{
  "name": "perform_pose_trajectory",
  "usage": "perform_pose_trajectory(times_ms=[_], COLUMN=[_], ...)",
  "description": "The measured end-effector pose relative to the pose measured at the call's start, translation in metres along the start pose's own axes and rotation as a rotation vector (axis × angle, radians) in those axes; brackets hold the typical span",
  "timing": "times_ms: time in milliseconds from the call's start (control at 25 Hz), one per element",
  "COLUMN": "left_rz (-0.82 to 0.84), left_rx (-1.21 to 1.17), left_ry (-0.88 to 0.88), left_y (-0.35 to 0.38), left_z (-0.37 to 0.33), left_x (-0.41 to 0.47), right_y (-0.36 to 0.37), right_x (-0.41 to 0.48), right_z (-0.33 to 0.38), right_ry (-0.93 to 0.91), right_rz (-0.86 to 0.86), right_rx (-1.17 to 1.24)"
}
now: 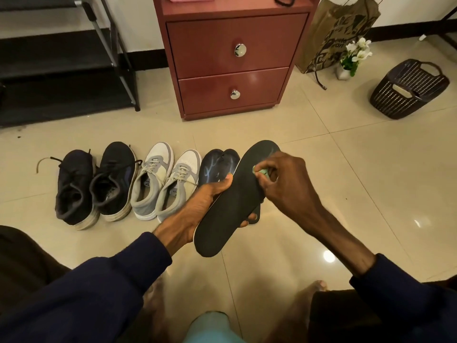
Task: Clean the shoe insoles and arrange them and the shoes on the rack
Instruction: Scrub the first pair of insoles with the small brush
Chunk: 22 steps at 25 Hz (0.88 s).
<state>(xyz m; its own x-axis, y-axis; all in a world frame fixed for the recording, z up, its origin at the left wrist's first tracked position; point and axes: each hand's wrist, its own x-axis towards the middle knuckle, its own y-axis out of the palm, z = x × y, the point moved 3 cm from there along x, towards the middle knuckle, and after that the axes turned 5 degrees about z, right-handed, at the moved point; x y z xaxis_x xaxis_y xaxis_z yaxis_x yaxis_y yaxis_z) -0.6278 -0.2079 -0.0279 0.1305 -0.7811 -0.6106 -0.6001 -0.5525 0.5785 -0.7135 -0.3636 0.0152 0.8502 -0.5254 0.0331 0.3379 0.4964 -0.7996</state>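
My left hand grips a long black insole from below, holding it tilted above the floor. My right hand pinches a small green cloth against the insole's upper part. On the tiles behind lie two dark insoles with pale streaks, partly hidden by my hands. Left of them stand a grey-and-white pair of sneakers and a black pair of sneakers, toes pointing away. The black shoe rack stands at the back left.
A red-brown drawer cabinet stands straight ahead against the wall. To the right are a brown paper bag, a small pot of white flowers and a dark woven basket. My bare feet show at the bottom.
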Motion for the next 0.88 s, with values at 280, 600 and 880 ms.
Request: perform_pose_trajectory(times_ms=[280, 600, 880], left_rz=[0.029, -0.003, -0.017], left_rx=[-0.045, -0.041, -0.102], left_ry=[0.014, 0.066, 0.059], left_y=[0.001, -0.007, -0.008], left_z=[-0.001, 0.000, 0.000], left_x=[0.001, 0.006, 0.006], right_y=[-0.008, 0.011, 0.025], right_x=[0.010, -0.009, -0.026], right_z=[-0.011, 0.015, 0.030], right_ry=[-0.011, -0.183, -0.274], right_rz=[-0.047, 0.173, 0.353], right_rx=[-0.051, -0.019, -0.018])
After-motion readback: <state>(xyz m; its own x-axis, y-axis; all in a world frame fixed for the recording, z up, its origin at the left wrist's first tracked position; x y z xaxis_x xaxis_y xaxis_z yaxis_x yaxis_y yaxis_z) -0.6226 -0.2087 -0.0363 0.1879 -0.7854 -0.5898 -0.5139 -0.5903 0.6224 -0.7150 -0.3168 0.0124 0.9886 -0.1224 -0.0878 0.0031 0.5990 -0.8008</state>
